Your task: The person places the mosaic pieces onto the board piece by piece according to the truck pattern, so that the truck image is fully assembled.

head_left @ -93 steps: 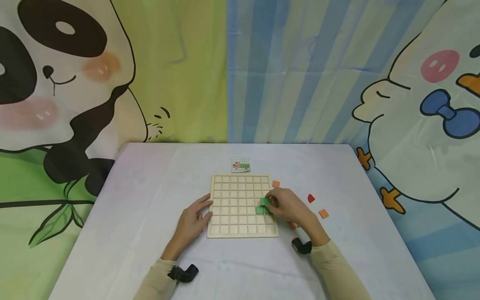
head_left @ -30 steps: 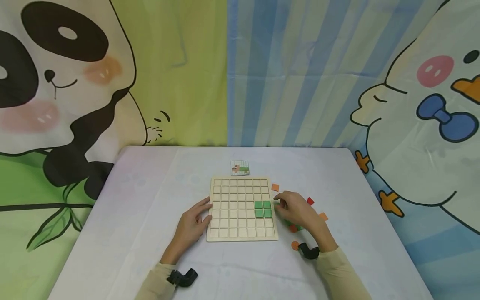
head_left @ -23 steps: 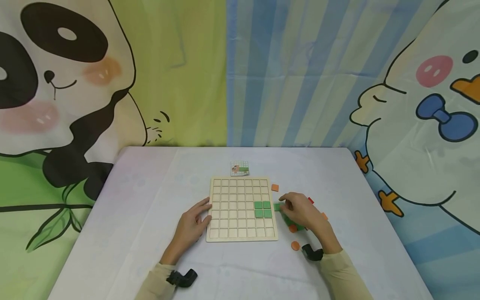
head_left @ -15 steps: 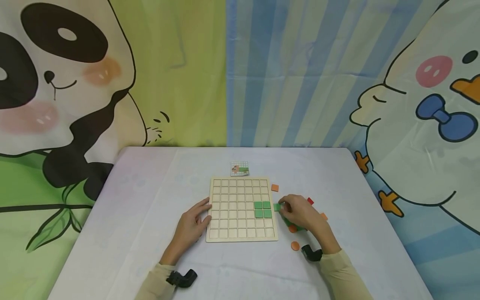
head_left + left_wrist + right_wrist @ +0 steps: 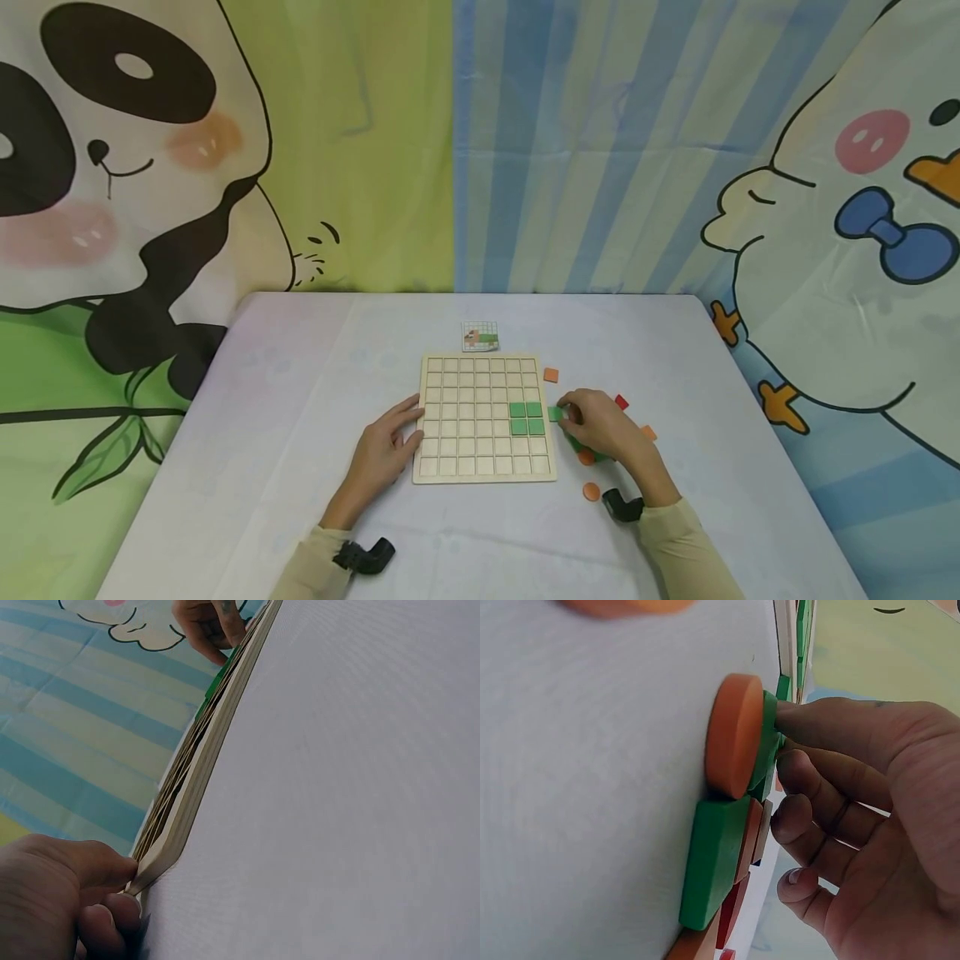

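Observation:
A pale wooden grid board [image 5: 480,465] lies on the white table, with green square tiles [image 5: 518,427] filling a two-by-two block at its right side. My left hand [image 5: 384,454] rests at the board's left edge [image 5: 154,862], finger and thumb spread and touching it. Just right of the board, my right hand [image 5: 600,421] pinches a green square tile [image 5: 555,413] with thumb and fingertips. Under that hand lies a pile of pieces, including a round orange piece [image 5: 739,735] and a green piece [image 5: 716,859]; the palm partly hides them in the head view.
A small picture card [image 5: 480,336] lies behind the board. Loose pieces around the right hand are an orange square [image 5: 551,375], a red piece [image 5: 622,402], another orange one [image 5: 648,432] and an orange disc [image 5: 591,492]. Printed curtains hang behind the table.
Three seconds ago my right hand was placing a green tile on the board. It has since moved right, off the board, to another green tile. My left hand stays at the edge.

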`<state>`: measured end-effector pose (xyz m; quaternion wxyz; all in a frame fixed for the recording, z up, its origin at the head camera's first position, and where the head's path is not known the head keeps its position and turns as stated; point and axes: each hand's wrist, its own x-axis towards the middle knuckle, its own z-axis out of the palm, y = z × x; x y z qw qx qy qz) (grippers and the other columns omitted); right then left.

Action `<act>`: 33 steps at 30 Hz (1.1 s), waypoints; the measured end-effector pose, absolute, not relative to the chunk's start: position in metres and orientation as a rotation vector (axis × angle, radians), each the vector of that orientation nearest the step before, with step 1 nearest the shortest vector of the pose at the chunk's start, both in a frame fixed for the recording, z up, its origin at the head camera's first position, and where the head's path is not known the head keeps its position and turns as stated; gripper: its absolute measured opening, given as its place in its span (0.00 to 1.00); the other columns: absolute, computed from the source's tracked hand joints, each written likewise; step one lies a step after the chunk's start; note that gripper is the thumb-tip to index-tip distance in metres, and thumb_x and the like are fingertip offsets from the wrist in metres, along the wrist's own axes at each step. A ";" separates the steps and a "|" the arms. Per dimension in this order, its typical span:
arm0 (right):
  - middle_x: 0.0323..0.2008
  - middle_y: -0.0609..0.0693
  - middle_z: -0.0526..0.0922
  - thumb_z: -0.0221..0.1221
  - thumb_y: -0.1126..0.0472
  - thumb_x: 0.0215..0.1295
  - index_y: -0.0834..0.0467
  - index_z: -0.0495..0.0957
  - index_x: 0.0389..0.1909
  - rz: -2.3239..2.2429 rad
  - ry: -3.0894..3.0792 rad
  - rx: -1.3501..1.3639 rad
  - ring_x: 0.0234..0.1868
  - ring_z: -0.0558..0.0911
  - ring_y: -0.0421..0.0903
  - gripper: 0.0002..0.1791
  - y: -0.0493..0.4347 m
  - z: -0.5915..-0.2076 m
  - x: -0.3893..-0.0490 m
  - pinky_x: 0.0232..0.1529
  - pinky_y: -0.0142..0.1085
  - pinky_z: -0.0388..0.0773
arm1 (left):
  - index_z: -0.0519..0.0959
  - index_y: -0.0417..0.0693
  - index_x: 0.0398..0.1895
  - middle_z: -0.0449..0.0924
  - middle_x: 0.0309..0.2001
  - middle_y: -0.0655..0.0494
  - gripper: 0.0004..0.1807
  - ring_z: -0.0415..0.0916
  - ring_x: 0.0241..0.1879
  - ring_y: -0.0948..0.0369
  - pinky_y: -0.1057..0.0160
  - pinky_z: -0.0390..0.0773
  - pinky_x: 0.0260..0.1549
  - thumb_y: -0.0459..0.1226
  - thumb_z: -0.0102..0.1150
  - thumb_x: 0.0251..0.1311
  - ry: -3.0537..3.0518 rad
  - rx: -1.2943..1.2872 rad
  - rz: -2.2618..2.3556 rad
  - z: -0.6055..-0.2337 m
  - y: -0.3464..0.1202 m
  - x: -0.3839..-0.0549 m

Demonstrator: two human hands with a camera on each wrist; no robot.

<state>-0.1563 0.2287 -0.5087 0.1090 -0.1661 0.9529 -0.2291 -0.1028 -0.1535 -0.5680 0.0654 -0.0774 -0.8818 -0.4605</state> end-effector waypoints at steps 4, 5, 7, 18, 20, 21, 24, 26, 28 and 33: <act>0.27 0.44 0.77 0.69 0.60 0.69 0.60 0.86 0.53 -0.678 2.804 -0.495 0.28 0.71 0.40 0.14 0.229 -0.508 -0.156 0.31 0.31 0.68 | 0.85 0.42 0.61 0.78 0.73 0.50 0.21 0.58 0.14 0.73 0.70 0.64 0.16 0.32 0.70 0.65 -2.654 -0.247 -1.382 -0.569 -0.154 -0.103; 0.27 0.44 0.77 0.69 0.60 0.69 0.60 0.86 0.52 -0.680 2.805 -0.496 0.28 0.71 0.40 0.14 0.229 -0.508 -0.156 0.31 0.31 0.69 | 0.85 0.42 0.61 0.78 0.73 0.50 0.21 0.58 0.14 0.73 0.70 0.64 0.16 0.32 0.70 0.65 -2.652 -0.249 -1.382 -0.569 -0.154 -0.103; 0.27 0.44 0.77 0.69 0.60 0.70 0.60 0.86 0.52 -0.677 2.809 -0.503 0.28 0.71 0.40 0.14 0.229 -0.508 -0.156 0.31 0.31 0.69 | 0.85 0.42 0.61 0.78 0.73 0.50 0.21 0.58 0.14 0.73 0.70 0.64 0.16 0.32 0.70 0.65 -2.649 -0.252 -1.379 -0.570 -0.154 -0.103; 0.28 0.44 0.77 0.70 0.60 0.69 0.61 0.86 0.52 -0.697 2.816 -0.474 0.28 0.71 0.41 0.15 0.230 -0.508 -0.153 0.30 0.31 0.69 | 0.85 0.42 0.61 0.78 0.73 0.50 0.21 0.58 0.14 0.73 0.70 0.64 0.16 0.32 0.69 0.65 -2.658 -0.246 -1.373 -0.567 -0.153 -0.101; 0.28 0.44 0.77 0.70 0.59 0.69 0.61 0.86 0.52 -0.698 2.817 -0.466 0.28 0.72 0.41 0.15 0.229 -0.509 -0.153 0.30 0.32 0.69 | 0.85 0.42 0.61 0.78 0.73 0.50 0.21 0.59 0.15 0.73 0.70 0.64 0.16 0.32 0.70 0.65 -2.658 -0.240 -1.380 -0.566 -0.154 -0.101; 0.28 0.44 0.77 0.70 0.58 0.69 0.61 0.86 0.52 -0.698 2.817 -0.466 0.29 0.72 0.41 0.15 0.229 -0.509 -0.153 0.31 0.31 0.69 | 0.85 0.42 0.61 0.78 0.73 0.50 0.21 0.59 0.15 0.73 0.70 0.64 0.16 0.31 0.70 0.65 -2.660 -0.236 -1.384 -0.565 -0.154 -0.100; 0.28 0.44 0.77 0.70 0.58 0.69 0.60 0.86 0.52 -0.705 2.824 -0.468 0.29 0.72 0.41 0.15 0.227 -0.509 -0.152 0.31 0.32 0.70 | 0.85 0.42 0.61 0.78 0.73 0.51 0.21 0.60 0.15 0.72 0.69 0.65 0.16 0.31 0.70 0.65 -2.661 -0.228 -1.393 -0.565 -0.154 -0.100; 0.28 0.44 0.77 0.70 0.58 0.69 0.60 0.86 0.52 -0.711 2.832 -0.474 0.29 0.72 0.41 0.14 0.226 -0.509 -0.152 0.31 0.32 0.70 | 0.85 0.42 0.61 0.78 0.73 0.51 0.21 0.60 0.15 0.72 0.69 0.65 0.16 0.32 0.70 0.65 -2.660 -0.226 -1.399 -0.565 -0.154 -0.101; 0.28 0.44 0.77 0.70 0.58 0.69 0.60 0.86 0.51 -0.713 2.836 -0.477 0.29 0.72 0.41 0.14 0.226 -0.508 -0.153 0.31 0.32 0.70 | 0.85 0.42 0.61 0.78 0.73 0.52 0.20 0.60 0.15 0.72 0.69 0.64 0.16 0.32 0.70 0.65 -2.658 -0.226 -1.405 -0.566 -0.154 -0.101; 0.28 0.44 0.77 0.70 0.58 0.68 0.60 0.86 0.52 -0.712 2.831 -0.496 0.30 0.72 0.41 0.15 0.223 -0.507 -0.153 0.32 0.32 0.70 | 0.85 0.43 0.62 0.78 0.73 0.52 0.21 0.59 0.15 0.72 0.70 0.64 0.16 0.32 0.70 0.66 -2.661 -0.233 -1.413 -0.567 -0.154 -0.103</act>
